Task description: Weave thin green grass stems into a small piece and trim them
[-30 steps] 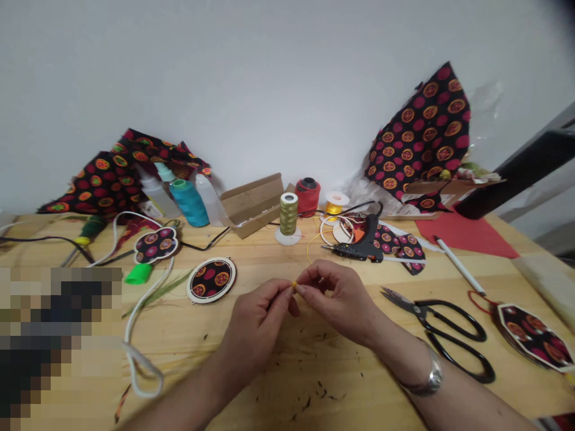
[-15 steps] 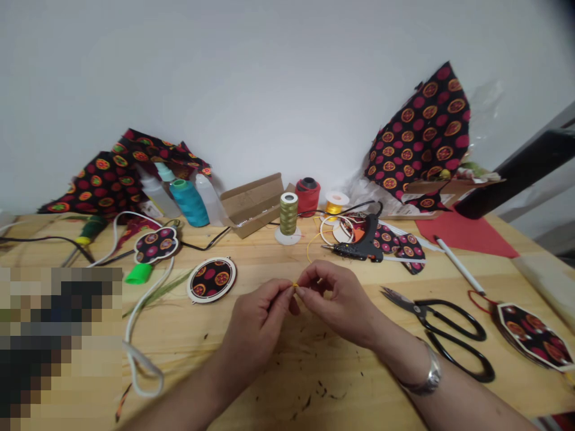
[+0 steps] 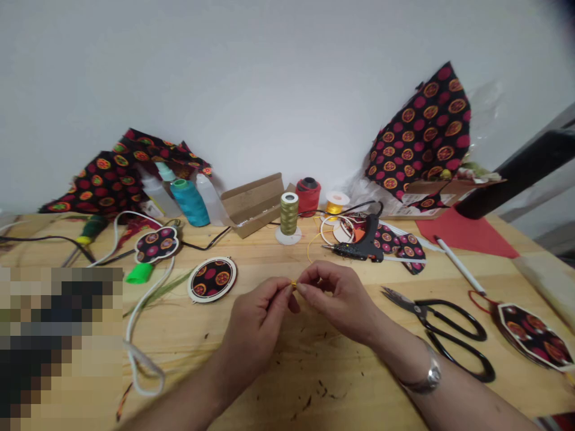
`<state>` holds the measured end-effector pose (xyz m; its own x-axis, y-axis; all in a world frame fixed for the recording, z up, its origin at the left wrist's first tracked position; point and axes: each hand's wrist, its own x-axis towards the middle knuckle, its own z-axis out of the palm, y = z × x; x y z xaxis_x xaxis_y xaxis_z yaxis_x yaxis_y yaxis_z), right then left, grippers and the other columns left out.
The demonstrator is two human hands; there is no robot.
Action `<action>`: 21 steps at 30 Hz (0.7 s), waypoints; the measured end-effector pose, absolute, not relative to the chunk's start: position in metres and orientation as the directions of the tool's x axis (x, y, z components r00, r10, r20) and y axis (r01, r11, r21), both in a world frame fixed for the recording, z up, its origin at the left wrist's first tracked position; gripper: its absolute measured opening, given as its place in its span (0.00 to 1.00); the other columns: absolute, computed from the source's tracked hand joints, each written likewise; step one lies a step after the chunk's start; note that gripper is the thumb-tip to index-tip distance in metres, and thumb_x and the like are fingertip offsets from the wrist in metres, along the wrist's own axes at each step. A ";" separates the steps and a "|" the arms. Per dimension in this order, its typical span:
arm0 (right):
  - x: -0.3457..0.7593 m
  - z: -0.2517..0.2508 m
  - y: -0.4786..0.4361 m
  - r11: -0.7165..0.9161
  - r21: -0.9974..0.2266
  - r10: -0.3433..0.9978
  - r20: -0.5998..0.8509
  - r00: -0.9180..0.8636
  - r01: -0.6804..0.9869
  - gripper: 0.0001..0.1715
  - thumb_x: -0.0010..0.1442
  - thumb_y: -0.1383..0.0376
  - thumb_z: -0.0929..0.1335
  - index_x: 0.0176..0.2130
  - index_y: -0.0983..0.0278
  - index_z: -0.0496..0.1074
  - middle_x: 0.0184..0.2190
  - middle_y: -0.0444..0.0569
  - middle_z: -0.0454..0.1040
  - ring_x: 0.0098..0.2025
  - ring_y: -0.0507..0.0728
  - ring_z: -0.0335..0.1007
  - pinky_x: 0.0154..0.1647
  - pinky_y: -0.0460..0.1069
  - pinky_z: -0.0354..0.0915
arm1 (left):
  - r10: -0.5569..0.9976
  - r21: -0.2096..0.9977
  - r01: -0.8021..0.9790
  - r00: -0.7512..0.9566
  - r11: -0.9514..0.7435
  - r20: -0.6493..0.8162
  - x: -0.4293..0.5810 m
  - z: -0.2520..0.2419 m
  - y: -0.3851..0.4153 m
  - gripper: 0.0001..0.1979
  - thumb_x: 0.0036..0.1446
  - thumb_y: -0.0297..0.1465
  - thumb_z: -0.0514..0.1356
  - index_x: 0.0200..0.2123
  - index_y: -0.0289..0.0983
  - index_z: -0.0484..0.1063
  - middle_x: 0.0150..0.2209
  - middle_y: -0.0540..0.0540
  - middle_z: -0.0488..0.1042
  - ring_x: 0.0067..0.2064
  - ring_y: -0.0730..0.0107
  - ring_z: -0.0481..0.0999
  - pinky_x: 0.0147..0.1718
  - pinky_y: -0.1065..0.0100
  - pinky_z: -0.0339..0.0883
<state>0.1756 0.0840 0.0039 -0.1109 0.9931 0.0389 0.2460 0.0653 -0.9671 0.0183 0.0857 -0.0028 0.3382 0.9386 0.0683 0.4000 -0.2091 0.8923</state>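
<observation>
Over the middle of the wooden table, my left hand (image 3: 260, 317) and my right hand (image 3: 336, 299) meet fingertip to fingertip. Both pinch a small bit of yellow cord (image 3: 294, 284), which shows between the fingertips; its exact shape is too small to make out. A thin yellow strand runs behind my right hand toward the yellow cord spool (image 3: 335, 206). Left of my hands lies a round patterned-fabric disc (image 3: 212, 279) with a pale rim. Black-handled scissors (image 3: 431, 323) rest to the right of my right hand.
A black glue gun (image 3: 359, 242) lies beyond my right hand. Behind stand a green thread spool (image 3: 288, 214), a red spool (image 3: 308, 197), a teal spool (image 3: 190, 202) and an open cardboard box (image 3: 254, 206). A white cable (image 3: 130, 335) loops at left. An octagonal fabric piece (image 3: 534, 335) lies far right.
My right fingertips have shifted very slightly, and the yellow cord shows a little differently between the fingers. Everything else stays in place.
</observation>
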 end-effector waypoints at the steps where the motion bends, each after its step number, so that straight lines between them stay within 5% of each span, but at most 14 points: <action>1: 0.176 0.004 0.085 0.029 -0.976 0.995 0.007 -0.103 0.218 0.04 0.51 0.67 0.66 0.27 0.66 0.70 0.23 0.44 0.71 0.25 0.49 0.63 0.26 0.45 0.59 | 0.940 0.892 0.403 0.335 -0.204 0.063 0.018 -0.002 0.086 0.12 0.60 0.33 0.51 0.28 0.38 0.71 0.27 0.52 0.72 0.32 0.71 0.69 0.35 0.72 0.59; 11: 0.183 -0.001 0.093 -0.133 -0.991 0.984 -0.130 -0.126 -0.019 0.05 0.47 0.68 0.69 0.30 0.65 0.75 0.24 0.41 0.71 0.24 0.47 0.61 0.27 0.45 0.58 | 0.903 0.972 0.208 0.389 0.108 -0.183 0.017 -0.007 0.089 0.13 0.59 0.39 0.53 0.31 0.38 0.72 0.25 0.52 0.73 0.19 0.79 0.57 0.18 0.74 0.50; 21: 0.182 0.002 0.092 -0.148 -0.987 0.977 -0.137 -0.161 -0.058 0.04 0.46 0.67 0.71 0.27 0.66 0.74 0.22 0.41 0.70 0.24 0.48 0.62 0.29 0.45 0.59 | 0.891 0.978 0.099 0.404 0.182 -0.206 0.018 -0.010 0.090 0.13 0.57 0.39 0.56 0.30 0.36 0.73 0.21 0.52 0.69 0.17 0.81 0.55 0.16 0.76 0.48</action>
